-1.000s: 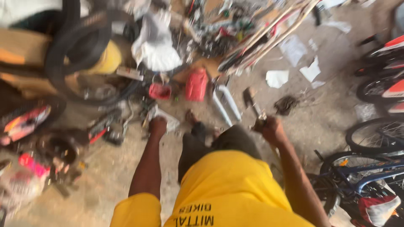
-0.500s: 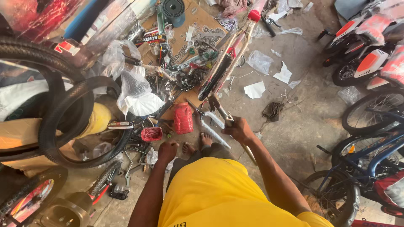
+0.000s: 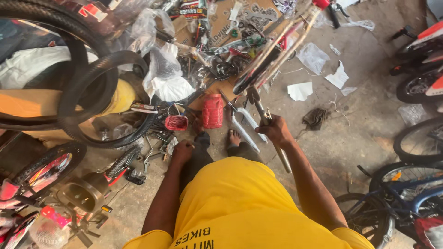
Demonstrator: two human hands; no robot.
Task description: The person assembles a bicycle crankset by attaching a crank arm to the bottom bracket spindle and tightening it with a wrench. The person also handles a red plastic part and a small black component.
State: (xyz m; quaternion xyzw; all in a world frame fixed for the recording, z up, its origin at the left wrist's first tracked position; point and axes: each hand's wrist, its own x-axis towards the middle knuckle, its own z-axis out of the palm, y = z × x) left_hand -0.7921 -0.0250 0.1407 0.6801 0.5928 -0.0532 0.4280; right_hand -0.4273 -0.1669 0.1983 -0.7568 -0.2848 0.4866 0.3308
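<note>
Long metal wrench — gripped in the right hand, head pointing far; left hand closed, lowered by scattered small tools on the floor.

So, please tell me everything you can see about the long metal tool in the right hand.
The long metal tool is a slim grey bar, metal by its look, with a wider head at its far end. The right hand grips it near the middle. It slants from the head, near the bicycle frame, back toward the person, above the concrete floor. Its head is too blurred to tell the type.
</note>
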